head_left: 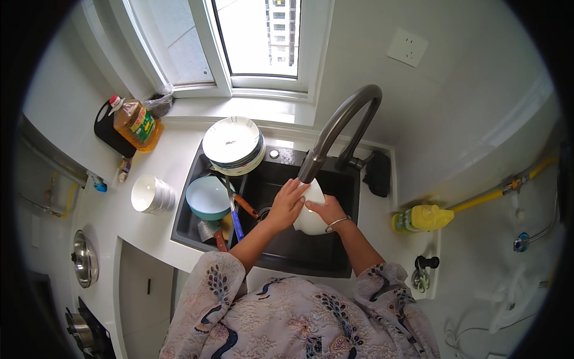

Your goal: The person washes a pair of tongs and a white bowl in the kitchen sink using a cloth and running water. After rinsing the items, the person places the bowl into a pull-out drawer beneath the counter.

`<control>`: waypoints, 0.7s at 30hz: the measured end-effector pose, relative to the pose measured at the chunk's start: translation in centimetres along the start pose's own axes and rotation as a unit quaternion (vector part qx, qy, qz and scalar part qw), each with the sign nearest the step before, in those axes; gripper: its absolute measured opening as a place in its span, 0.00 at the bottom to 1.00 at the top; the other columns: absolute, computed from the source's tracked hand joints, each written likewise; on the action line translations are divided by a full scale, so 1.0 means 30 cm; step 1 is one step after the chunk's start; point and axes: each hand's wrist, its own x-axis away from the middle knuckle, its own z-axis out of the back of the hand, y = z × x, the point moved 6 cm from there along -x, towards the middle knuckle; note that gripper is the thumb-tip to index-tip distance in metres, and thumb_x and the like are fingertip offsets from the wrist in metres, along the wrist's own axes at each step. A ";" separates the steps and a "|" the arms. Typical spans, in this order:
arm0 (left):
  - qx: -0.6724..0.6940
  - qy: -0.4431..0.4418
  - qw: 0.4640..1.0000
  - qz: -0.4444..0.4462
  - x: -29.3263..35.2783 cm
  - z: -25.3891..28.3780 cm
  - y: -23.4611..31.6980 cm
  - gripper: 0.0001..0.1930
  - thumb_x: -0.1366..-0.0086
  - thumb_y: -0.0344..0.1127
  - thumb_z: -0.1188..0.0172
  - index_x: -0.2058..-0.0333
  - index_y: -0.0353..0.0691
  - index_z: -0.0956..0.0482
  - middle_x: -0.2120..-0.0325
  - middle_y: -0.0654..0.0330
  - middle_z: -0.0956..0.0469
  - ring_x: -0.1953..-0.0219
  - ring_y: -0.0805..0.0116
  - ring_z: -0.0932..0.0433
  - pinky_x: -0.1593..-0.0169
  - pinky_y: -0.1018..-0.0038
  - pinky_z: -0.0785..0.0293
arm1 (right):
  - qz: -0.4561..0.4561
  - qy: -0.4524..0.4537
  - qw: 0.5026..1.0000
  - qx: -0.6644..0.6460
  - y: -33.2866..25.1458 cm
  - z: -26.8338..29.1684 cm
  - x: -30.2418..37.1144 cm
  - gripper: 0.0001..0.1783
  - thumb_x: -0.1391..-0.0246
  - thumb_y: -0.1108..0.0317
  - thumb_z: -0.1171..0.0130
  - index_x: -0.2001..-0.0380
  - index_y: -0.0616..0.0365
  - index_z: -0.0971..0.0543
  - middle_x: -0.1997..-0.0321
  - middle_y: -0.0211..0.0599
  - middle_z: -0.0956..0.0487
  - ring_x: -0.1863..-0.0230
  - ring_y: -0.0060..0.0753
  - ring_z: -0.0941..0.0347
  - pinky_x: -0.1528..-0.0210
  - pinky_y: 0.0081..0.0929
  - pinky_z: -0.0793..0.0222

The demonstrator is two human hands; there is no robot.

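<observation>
Tilted over the dark sink (299,260), a white bowl (310,222) is held between both hands, just below the spout of the grey faucet (350,110). My left hand (289,205) lies against the bowl's left side, fingers pressed together near the rim. Gripping its right side is my right hand (327,210), with the thumb on top and the other fingers hidden behind the bowl; a bracelet circles that wrist. Left of my left hand, the side basin holds a light blue bowl (208,196), a blue-handled utensil (235,220) and a cleaver (212,232). Whether water runs is unclear.
Stacked plates (232,139) rest over the sink's back left. Stacked white bowls (151,194), an oil bottle (136,124) and a metal lid (84,258) are on the left counter. A yellow bottle (423,219) and scissors (420,279) are on the right.
</observation>
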 end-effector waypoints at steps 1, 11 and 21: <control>-0.008 -0.016 0.999 -0.027 -0.020 0.003 0.014 0.21 0.38 0.37 0.50 0.46 0.40 0.33 0.46 0.45 0.36 0.41 0.44 0.42 0.39 0.60 0.47 | 0.004 0.006 1.000 0.004 -0.014 0.008 0.007 0.18 0.52 0.61 0.38 0.63 0.65 0.22 0.70 0.35 0.21 0.70 0.24 0.25 0.66 0.24 0.29; 0.411 -0.057 0.870 0.266 -0.071 -0.031 -0.158 0.24 0.33 0.44 0.55 0.43 0.37 0.36 0.46 0.54 0.34 0.44 0.58 0.35 0.41 0.67 0.42 | -0.025 -0.010 0.985 -0.173 -0.026 0.079 0.038 0.19 0.49 0.61 0.41 0.60 0.67 0.24 0.66 0.37 0.21 0.68 0.25 0.25 0.65 0.24 0.29; 0.755 -0.005 0.551 0.355 0.145 -0.092 -0.269 0.26 0.33 0.53 0.59 0.45 0.39 0.34 0.48 0.53 0.30 0.46 0.57 0.31 0.42 0.60 0.37 | 0.017 -0.151 0.881 -0.449 0.203 0.137 -0.063 0.33 0.43 0.45 0.52 0.47 0.64 0.33 0.48 0.45 0.27 0.49 0.39 0.29 0.46 0.36 0.33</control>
